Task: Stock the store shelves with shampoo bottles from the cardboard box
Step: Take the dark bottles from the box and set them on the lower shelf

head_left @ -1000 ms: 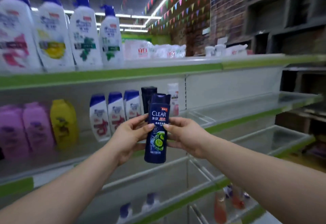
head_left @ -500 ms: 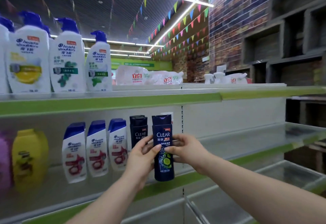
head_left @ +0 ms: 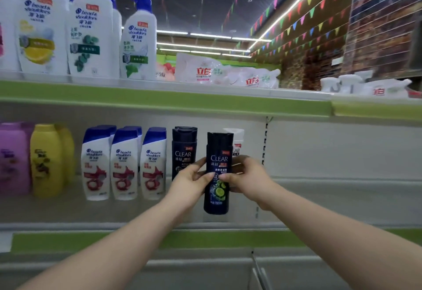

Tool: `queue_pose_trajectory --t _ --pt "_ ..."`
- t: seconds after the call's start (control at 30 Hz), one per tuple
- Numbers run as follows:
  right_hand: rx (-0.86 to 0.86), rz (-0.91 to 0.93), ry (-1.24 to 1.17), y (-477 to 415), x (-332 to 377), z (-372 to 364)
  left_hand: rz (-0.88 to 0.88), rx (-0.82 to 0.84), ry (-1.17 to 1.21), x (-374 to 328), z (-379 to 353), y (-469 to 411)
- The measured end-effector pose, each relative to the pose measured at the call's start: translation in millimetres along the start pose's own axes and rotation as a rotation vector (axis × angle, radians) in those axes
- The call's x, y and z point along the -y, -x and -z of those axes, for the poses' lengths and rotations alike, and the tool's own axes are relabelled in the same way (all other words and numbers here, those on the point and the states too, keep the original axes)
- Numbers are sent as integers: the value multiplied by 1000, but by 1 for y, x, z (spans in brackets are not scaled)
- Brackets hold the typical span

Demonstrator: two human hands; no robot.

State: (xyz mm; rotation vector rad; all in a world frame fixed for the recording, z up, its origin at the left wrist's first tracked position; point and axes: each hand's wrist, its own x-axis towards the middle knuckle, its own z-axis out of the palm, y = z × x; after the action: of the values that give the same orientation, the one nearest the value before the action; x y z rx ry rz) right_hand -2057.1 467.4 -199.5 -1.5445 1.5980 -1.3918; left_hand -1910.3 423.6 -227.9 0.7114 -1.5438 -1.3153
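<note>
Both hands, left hand and right hand, pinch a dark CLEAR bottle upright over the middle shelf, base seemingly just off it. Another CLEAR bottle and head & shoulders bottles stand left; open shelf right.

I'm seeing ceiling strip lights glaring white against a dim ceiling. Blur is softening the top-shelf bottles, and wide-angle distortion is bowing the shelf edge.
</note>
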Motion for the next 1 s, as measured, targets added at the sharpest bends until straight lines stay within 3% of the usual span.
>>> queue_pose_trajectory --t 0.17,0.37,0.43,0.5,0.67,0.8,1.0 --pt "-83 25 65 -16 -12 0 -2 26 -489 -30 7 7" --pt "-117 -20 4 -26 -17 -8 -465 -194 -1070 -88 26 2" --pt "-142 -24 39 -28 -16 -14 -538 -220 -1218 -97 33 -5" --pt "-180 -22 68 -30 -15 -21 -504 -205 -1339 -100 40 -15" --pt "-225 38 169 -30 -13 -34 -356 -117 -1482 -99 43 -40" --pt "-205 -58 290 -26 -17 -39 -269 -5 -1490 -93 41 -49" --pt "-100 -220 429 -12 -19 -51 -295 -67 -1487 -83 42 -55"
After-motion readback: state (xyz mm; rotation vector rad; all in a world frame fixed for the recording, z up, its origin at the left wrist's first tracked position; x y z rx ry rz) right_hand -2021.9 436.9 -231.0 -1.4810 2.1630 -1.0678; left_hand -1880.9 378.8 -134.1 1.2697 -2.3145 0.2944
